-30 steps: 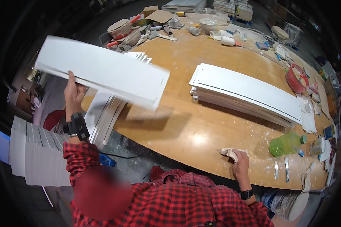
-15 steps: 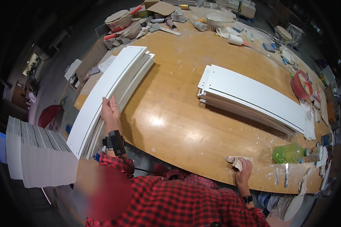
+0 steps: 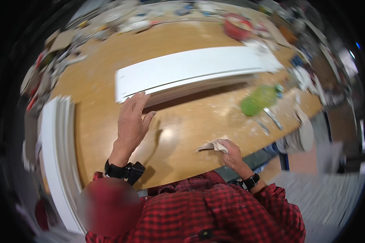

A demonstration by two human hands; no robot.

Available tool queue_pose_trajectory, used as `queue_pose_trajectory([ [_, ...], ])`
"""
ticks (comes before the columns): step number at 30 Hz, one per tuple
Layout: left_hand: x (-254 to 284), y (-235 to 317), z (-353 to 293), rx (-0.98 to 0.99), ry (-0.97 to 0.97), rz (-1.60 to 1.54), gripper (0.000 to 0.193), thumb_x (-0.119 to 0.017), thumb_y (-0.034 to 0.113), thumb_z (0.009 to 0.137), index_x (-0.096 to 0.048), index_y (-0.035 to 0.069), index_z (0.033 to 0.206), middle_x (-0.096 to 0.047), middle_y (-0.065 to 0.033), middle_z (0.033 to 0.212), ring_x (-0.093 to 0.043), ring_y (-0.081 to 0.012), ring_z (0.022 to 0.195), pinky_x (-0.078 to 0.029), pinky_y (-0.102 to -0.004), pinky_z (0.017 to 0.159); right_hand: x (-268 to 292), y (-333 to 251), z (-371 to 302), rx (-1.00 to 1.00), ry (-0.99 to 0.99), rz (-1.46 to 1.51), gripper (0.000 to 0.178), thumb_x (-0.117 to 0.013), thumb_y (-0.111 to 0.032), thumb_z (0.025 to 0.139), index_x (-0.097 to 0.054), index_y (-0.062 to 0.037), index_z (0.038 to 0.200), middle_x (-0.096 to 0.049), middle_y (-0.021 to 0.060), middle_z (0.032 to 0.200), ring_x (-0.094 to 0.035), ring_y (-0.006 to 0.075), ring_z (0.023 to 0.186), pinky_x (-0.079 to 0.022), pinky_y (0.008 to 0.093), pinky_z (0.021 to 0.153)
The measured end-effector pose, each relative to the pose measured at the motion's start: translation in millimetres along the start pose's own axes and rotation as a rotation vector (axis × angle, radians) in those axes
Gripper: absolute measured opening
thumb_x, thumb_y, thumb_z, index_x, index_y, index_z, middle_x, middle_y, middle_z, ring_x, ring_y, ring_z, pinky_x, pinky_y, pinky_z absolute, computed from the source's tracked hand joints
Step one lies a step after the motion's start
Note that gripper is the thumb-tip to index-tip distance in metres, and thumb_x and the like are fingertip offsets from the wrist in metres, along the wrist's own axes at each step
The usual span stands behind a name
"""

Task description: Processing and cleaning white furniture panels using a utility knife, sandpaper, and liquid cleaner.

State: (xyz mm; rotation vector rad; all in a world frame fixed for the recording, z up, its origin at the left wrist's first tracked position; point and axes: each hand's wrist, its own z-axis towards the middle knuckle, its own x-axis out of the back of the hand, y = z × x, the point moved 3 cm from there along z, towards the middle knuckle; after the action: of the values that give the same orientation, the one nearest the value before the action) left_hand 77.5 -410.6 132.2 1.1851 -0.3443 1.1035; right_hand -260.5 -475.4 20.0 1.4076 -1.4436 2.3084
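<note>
White panels (image 3: 186, 67) in the head view lie stacked between the far and near edges of the surface (image 3: 105, 121). The left hand (image 3: 132, 119) is empty, its fingers extended at the panels' left end; contact cannot be determined. The right hand (image 3: 232, 154) grips a beige cloth (image 3: 217, 145) toward the near edge.

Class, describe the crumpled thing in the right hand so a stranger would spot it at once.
Find the big brown table, then the right hand at its near edge. The hand grips a crumpled beige wad, perhaps cloth, left of the green bottle. Its creased folds set it apart from the flat white boards beyond.
</note>
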Motion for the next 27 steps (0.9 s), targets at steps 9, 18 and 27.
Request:
queue_pose_trajectory([
  [9,-122.5,66.5,74.2,-0.262,-0.143,0.375,0.065,-0.075,0.015,0.071,-0.045,0.007,0.129,-0.041,-0.0168,0.136,-0.037,-0.0329,0.127,-0.028,-0.0432,0.108,186.9,116.6,-25.5,-0.465,0.863,-0.170,0.027,-0.061,-0.011,0.082,-0.060,-0.0031,0.108,-0.063,0.0218,0.097,-0.062,0.0359,0.088,-0.049,0.0403,0.075],
  [18,-154.4,63.2,96.2,-0.354,0.083,0.534,0.036,-0.065,0.001,0.068,-0.060,0.008,0.102,-0.055,-0.0063,0.091,-0.052,-0.0258,0.089,-0.043,-0.0370,0.078,200.4,122.3,53.1,-0.149,0.360,0.127,0.102,-0.081,-0.022,0.062,-0.021,0.0021,0.140,-0.032,0.0236,0.141,-0.030,0.0385,0.130,-0.023,0.0436,0.110],
  [27,-75.6,77.8,90.7,-0.293,0.259,0.522,0.024,-0.061,-0.005,0.075,-0.064,0.003,0.097,-0.059,-0.0109,0.085,-0.054,-0.0282,0.084,-0.044,-0.0360,0.077,196.5,92.1,118.3,0.263,0.207,0.084,0.095,-0.083,-0.019,0.060,-0.028,0.0008,0.135,-0.042,0.0186,0.129,-0.042,0.0330,0.120,-0.036,0.0390,0.102],
])
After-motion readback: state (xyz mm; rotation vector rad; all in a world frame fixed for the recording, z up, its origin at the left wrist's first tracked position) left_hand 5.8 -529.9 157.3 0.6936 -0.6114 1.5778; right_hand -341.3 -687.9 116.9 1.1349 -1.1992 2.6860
